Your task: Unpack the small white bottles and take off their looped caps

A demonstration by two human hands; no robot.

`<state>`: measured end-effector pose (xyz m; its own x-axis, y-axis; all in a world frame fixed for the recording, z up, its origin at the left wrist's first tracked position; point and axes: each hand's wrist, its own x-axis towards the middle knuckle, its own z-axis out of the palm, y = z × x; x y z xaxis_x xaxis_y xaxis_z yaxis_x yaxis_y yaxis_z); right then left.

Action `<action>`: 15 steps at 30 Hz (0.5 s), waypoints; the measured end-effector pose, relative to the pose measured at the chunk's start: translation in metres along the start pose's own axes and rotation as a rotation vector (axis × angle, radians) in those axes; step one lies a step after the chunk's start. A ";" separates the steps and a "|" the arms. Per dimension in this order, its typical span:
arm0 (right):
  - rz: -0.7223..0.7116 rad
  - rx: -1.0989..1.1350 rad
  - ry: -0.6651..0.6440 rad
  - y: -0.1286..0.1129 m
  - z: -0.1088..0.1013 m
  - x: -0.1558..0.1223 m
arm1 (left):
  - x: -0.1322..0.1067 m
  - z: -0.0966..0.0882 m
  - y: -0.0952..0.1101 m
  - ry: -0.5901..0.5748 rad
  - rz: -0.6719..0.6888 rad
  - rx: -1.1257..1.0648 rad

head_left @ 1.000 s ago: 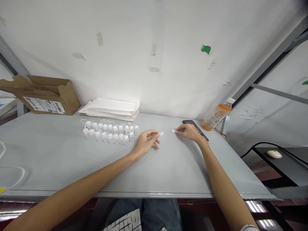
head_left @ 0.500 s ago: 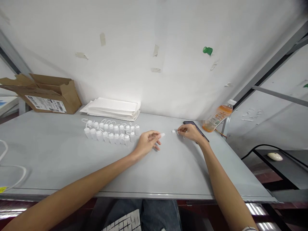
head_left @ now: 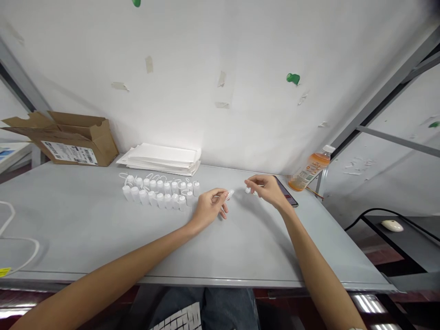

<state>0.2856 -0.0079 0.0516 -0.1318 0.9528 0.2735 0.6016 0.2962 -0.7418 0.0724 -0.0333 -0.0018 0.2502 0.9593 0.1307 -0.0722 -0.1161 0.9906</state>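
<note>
Small white bottle [head_left: 229, 195] pinched at the fingertips of the left hand [head_left: 207, 208] — thumb and forefinger pressed on it, remaining fingers curled under, tip poking out to the right. Held low over the grey table [head_left: 103, 238], about mid-table, just right of the rows of white bottles [head_left: 160, 193]. Right hand [head_left: 267, 189] close by but apart from the left, fingers bunched together and pinching a small white cap [head_left: 247, 189], facing the small white bottle across a narrow gap — no contact between the two. Dark phone [head_left: 290, 198] partly hidden beneath the right hand. Orange drink bottle [head_left: 310, 168] farther right, against the wall. Stack of white sheets [head_left: 161, 158] behind the rows; open cardboard box [head_left: 70, 140] at far left. Wrist contact with the table: impossible to tell.
</note>
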 end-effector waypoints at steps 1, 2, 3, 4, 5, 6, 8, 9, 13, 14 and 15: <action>0.008 0.062 -0.067 -0.008 0.006 -0.003 | -0.001 0.001 0.002 0.015 0.027 0.026; 0.025 0.120 -0.133 -0.016 0.013 -0.005 | -0.003 0.002 0.004 0.028 0.053 0.058; 0.034 0.178 -0.191 -0.022 0.019 -0.007 | -0.004 0.002 0.005 0.042 0.083 0.094; 0.037 0.240 -0.231 -0.027 0.024 -0.010 | -0.006 0.003 0.006 0.058 0.119 0.131; 0.039 0.303 -0.263 -0.031 0.028 -0.011 | -0.007 0.003 0.007 0.075 0.163 0.168; 0.041 0.361 -0.283 -0.034 0.030 -0.012 | -0.008 0.003 0.008 0.091 0.212 0.205; 0.053 0.452 -0.293 -0.038 0.032 -0.013 | -0.010 0.002 0.010 0.112 0.313 0.290; 0.060 0.479 -0.284 -0.039 0.031 -0.013 | -0.010 0.001 0.011 0.112 0.359 0.339; 0.070 0.514 -0.168 -0.038 0.019 -0.009 | -0.012 -0.005 0.026 0.100 0.523 0.601; 0.078 0.505 -0.118 -0.038 0.015 -0.007 | -0.012 -0.008 0.032 0.118 0.566 0.663; 0.092 0.486 -0.062 -0.037 0.012 -0.005 | -0.012 -0.011 0.038 0.145 0.610 0.712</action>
<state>0.2547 -0.0229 0.0709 -0.1510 0.9742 0.1677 0.1781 0.1937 -0.9648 0.0558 -0.0461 0.0337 0.2379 0.6985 0.6749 0.4667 -0.6916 0.5513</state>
